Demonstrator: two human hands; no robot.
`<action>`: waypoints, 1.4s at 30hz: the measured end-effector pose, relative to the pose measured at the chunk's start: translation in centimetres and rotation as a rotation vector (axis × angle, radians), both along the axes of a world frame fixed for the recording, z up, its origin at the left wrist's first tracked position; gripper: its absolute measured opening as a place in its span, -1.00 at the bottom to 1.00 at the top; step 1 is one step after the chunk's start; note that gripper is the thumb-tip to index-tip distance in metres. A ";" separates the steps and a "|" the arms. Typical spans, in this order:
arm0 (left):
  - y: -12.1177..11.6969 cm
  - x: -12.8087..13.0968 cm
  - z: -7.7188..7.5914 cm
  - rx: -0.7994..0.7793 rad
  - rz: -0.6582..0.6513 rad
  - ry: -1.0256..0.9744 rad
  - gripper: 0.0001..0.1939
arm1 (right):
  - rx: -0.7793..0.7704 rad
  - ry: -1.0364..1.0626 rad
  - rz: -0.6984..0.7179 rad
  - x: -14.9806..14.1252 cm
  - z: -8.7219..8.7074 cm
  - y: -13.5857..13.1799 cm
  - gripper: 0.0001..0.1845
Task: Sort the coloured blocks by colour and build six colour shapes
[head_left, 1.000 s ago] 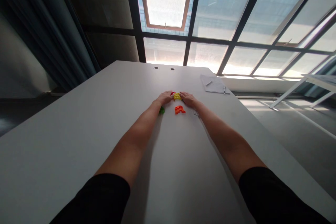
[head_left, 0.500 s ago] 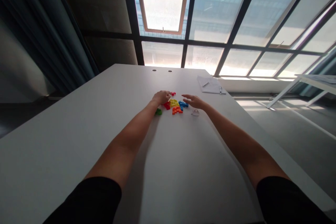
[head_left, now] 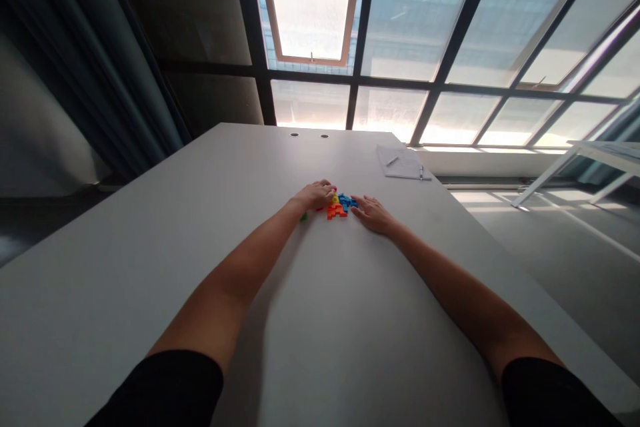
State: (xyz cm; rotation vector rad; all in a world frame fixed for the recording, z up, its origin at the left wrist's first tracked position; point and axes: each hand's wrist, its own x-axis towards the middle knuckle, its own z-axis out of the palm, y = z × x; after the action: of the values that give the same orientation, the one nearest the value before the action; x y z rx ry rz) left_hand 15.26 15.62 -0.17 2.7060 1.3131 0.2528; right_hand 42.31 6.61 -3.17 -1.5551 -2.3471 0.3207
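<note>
Small coloured plastic puzzle pieces lie in a cluster far out on the white table. An orange piece sits in front, a blue piece to its right, and a bit of yellow shows behind. A green piece peeks out beside my left wrist. My left hand rests palm down over the left part of the cluster, fingers curved onto the pieces. My right hand lies flat on the table, fingers stretched toward the blue piece.
A clipboard with paper and a pen lies at the table's far right. Two cable holes sit near the far edge. Large windows rise behind, a dark curtain hangs at left, another white table stands at right.
My left hand has slid right over the red and yellow pieces. My right hand has dropped from hovering to lie flat by the blue piece, covering the small clear object.
</note>
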 end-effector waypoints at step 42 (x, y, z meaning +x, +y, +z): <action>-6.7 -5.4 -0.3 -0.046 0.025 -0.104 0.04 | 0.173 0.214 0.115 -3.0 -0.4 -1.9 -0.08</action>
State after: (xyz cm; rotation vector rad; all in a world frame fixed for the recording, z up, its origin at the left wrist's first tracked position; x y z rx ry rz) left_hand 9.84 8.94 -0.49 2.6025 1.3087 0.3560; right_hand 39.30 4.71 -3.58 -1.2458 -2.2360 0.2862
